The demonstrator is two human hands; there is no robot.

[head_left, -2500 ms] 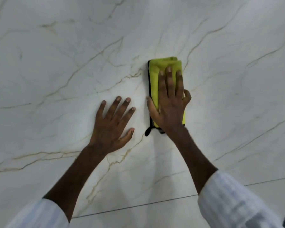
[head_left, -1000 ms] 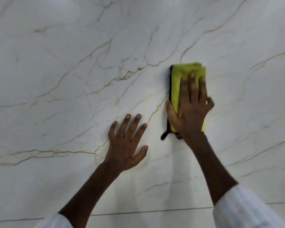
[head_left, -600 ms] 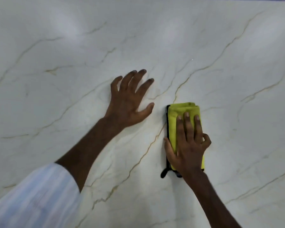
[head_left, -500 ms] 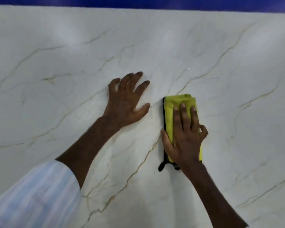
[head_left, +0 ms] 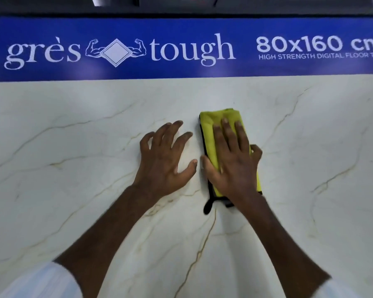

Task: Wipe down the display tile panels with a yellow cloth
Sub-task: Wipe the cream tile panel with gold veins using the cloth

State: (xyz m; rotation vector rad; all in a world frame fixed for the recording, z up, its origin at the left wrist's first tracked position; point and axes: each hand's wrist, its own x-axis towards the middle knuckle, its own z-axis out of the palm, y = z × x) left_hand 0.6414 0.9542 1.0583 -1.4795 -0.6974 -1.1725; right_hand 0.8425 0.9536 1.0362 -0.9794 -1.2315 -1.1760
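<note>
Mid-wipe: left hand (head_left: 166, 160) rested on tile panel (head_left: 73, 190), fingers spread, empty; right hand (head_left: 233, 166) lay flat, pressing folded yellow cloth (head_left: 211, 130) to the panel just under the blue banner (head_left: 52, 29), so the next move probably called for sweeping along that top strip.

Blue banner (head_left: 246, 26) above the tile panel (head_left: 73, 190) reads "grès tough". At right: "80x160 cm", beneath it "HIGH STRENGTH DIGITAL FLOOR TILES", cut at the frame edge.
</note>
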